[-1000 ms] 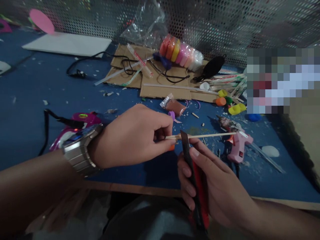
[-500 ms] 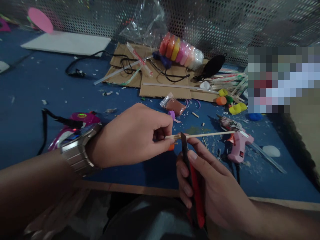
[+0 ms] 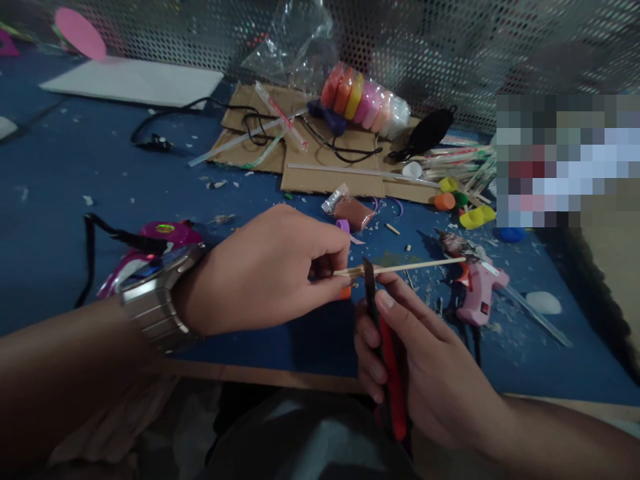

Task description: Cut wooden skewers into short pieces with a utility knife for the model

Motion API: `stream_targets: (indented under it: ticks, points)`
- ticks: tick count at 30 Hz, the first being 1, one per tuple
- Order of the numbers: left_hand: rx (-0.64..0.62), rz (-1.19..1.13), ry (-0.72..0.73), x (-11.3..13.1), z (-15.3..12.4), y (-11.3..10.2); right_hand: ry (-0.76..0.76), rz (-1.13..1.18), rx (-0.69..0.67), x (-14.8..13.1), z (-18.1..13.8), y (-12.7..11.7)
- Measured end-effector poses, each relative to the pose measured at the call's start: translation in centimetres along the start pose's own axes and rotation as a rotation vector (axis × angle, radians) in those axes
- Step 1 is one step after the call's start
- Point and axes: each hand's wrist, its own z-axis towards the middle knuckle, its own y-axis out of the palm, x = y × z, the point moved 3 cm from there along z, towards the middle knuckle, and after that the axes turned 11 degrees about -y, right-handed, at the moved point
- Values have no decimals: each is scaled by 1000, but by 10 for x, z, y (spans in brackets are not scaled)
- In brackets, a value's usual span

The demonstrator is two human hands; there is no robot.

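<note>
My left hand (image 3: 270, 270), with a metal watch on its wrist, pinches one end of a thin wooden stick (image 3: 420, 265) that points right. Wrapped around the stick near my fingertips is something brownish and shiny. In my right hand (image 3: 425, 347) is a red and black utility knife (image 3: 393, 373), its dark blade upright against the stick. My right index finger lies under the stick, just beyond the blade. A small orange piece (image 3: 345, 293) shows below my left fingertips; what it belongs to is hidden.
A pink glue gun (image 3: 477, 293) lies to the right and a magenta one (image 3: 150, 253) by my left wrist. Behind are a brown clay packet (image 3: 353, 212), cardboard (image 3: 330, 175), straws and wrapped clay tubs (image 3: 357, 97). Scraps litter the blue table (image 3: 190, 193).
The knife and my right hand have shifted very slightly, and the stick's far end tilts up a little. Both hands keep their grips.
</note>
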Motion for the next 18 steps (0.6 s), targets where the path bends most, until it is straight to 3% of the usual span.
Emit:
stream_targets:
  ticks: [18]
  points:
    - [12, 0, -3, 1, 0, 0, -6, 65, -1, -2, 0, 0]
